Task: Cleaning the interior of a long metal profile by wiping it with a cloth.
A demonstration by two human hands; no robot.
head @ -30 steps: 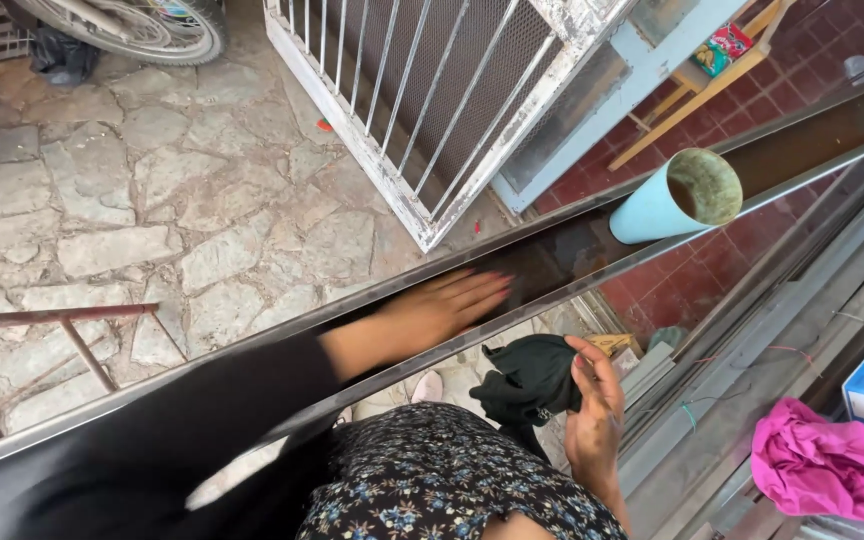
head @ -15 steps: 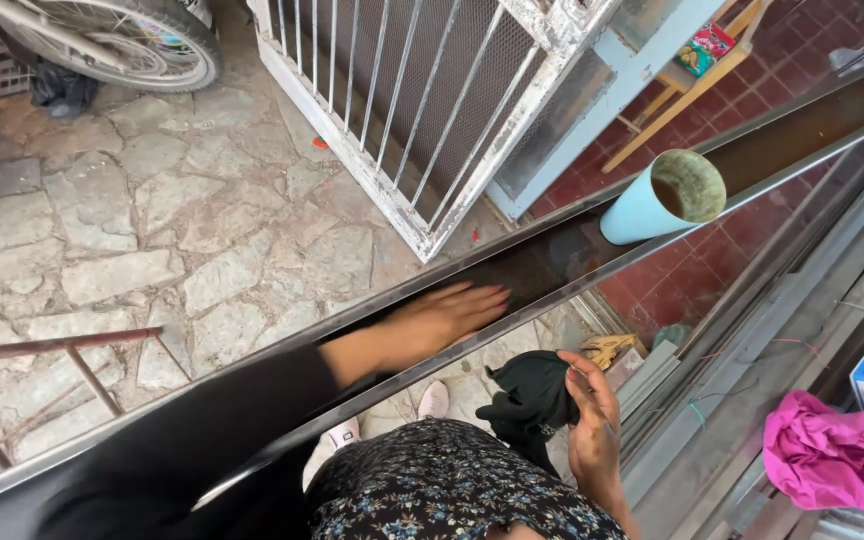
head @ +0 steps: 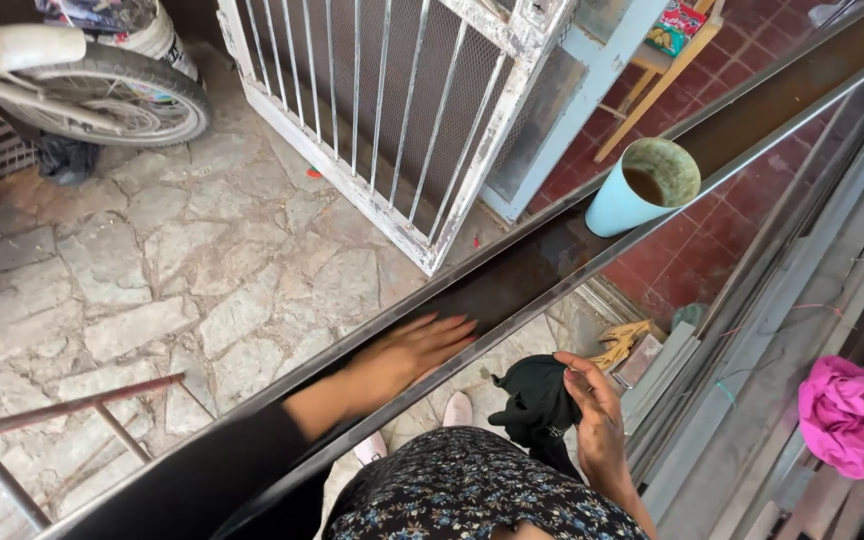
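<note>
Beside the dark metal beam (head: 552, 262), a blue cup (head: 642, 187) stands.

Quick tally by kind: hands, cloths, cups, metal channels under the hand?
Hands: 2, left hand flat on the channel, right hand holding the black cloth
Cloths: 2, black cloth, pink cloth
Cups: 1, light blue cup
Channels: 1, dark metal channel
Total: 6

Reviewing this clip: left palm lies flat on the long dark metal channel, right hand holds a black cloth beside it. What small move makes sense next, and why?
Probably bring the black cloth up onto the dark channel just ahead of the left hand. The right hand holds the cloth bunched below the channel's edge, off the metal, while the left palm lies flat on it, and the blue cup stands well further along.
</note>
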